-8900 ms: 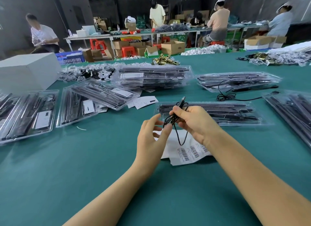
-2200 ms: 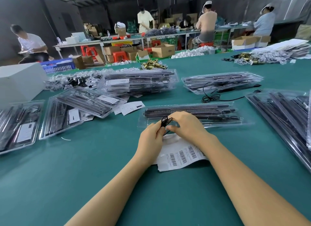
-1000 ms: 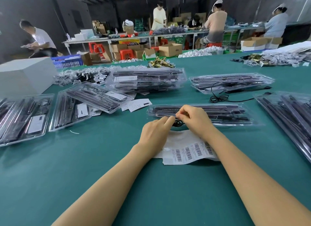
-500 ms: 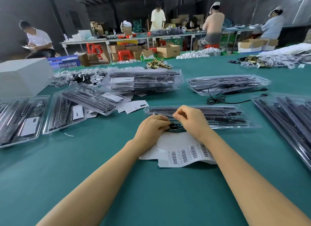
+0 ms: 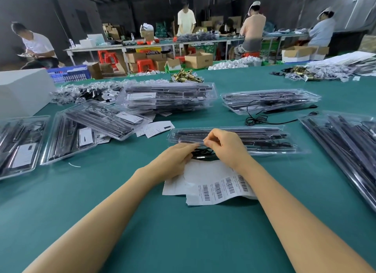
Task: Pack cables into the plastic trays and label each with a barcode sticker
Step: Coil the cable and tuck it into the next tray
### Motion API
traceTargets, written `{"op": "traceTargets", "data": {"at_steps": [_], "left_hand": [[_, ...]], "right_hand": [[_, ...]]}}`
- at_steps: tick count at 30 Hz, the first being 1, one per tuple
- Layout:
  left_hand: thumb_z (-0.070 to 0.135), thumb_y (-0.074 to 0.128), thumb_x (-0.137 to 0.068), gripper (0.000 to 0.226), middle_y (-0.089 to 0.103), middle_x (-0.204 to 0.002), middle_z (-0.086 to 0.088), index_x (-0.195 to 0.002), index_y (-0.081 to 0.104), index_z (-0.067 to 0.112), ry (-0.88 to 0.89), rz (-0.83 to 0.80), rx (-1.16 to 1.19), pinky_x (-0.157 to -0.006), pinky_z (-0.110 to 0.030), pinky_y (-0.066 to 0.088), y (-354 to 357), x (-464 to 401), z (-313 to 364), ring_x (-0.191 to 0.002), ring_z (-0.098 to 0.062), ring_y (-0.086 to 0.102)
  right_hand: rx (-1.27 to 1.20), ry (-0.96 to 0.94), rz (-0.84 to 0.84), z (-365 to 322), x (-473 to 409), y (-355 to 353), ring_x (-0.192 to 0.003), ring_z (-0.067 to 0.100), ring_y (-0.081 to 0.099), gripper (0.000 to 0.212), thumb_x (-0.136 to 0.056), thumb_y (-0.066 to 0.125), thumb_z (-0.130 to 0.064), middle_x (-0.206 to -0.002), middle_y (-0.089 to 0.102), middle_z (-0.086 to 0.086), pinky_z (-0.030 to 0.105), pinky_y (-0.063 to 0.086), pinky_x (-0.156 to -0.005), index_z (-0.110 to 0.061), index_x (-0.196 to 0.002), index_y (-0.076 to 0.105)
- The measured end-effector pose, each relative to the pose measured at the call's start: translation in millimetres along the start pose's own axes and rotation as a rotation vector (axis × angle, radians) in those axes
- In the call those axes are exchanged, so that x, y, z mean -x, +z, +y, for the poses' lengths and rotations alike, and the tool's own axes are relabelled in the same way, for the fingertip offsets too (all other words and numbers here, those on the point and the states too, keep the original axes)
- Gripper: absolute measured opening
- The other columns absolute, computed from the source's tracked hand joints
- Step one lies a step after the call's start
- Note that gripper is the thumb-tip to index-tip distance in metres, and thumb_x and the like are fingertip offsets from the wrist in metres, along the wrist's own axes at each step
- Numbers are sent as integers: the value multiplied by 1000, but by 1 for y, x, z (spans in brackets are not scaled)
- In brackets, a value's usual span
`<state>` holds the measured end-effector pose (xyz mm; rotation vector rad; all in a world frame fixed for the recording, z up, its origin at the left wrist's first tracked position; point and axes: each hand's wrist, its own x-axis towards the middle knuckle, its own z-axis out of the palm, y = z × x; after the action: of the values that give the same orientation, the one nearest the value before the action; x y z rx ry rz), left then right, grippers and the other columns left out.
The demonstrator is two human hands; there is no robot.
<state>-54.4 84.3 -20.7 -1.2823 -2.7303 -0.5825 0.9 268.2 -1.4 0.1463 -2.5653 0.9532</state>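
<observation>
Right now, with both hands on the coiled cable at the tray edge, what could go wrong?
1. The coiled cable sits half outside the clear tray, so it may spring loose if the left hand or right hand lets go.
2. Both forearms cross the barcode sticker sheet; they might drag or crease it.

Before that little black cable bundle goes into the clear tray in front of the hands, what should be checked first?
1. Cable coiled tight: the black cable bundle lies bunched between both hands. Ok.
2. Grip on it: the left hand rests against it and the right hand has curled fingers above it; the actual hold is hidden. Cannot tell.
3. Tray in reach: the clear tray lies just beyond the hands. Ok.
4. Free slot in the tray: dark parts fill it; a free slot is not visible. Cannot tell.
5. Stickers at hand: the barcode sheet lies under the wrists. Ok.
</observation>
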Motion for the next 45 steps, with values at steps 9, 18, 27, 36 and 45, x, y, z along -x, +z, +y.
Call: {"op": "traceTargets", "data": {"at_steps": [9,18,27,36,45], "left_hand": [[12,55,-96,27,63,-125,-8,-119,64,2,-118,105,115,-89,-9,27,-6,-4,1,-119,-23,52],[19,65,-90,18,57,-99,5,-104,75,14,-158,248,64,-81,-24,36,0,-11,8,-93,-18,54],[24,67,-88,14,71,-80,0,-85,75,13,-222,447,-9,-72,-24,27,6,-10,16,-79,-24,50],[0,43,-95,40,58,-131,-8,-131,58,9,-236,194,37,-99,-21,27,8,3,8,-124,-26,45],[15,59,-92,23,71,-110,1,-112,70,20,-585,460,369,-105,-32,35,8,11,19,-111,-21,59]], "right_hand": [[-27,5,20,2,-2,0,-62,7,49,11,-93,61,-20,-75,65,1,25,38,-61,-12,-87,63],[-73,13,40,1,-4,-3,-67,16,56,9,-93,61,-20,-75,65,2,23,43,-61,-13,-87,62],[-54,9,29,2,-2,-1,-67,15,55,11,-93,61,-21,-74,64,1,28,42,-63,-12,-87,63],[-34,-7,-2,3,1,2,-75,14,53,9,-92,61,-17,-85,65,2,26,40,-68,-8,-90,64],[-13,-26,13,4,1,4,-72,4,49,9,-92,61,-18,-85,65,0,18,36,-64,-10,-88,64]]}}
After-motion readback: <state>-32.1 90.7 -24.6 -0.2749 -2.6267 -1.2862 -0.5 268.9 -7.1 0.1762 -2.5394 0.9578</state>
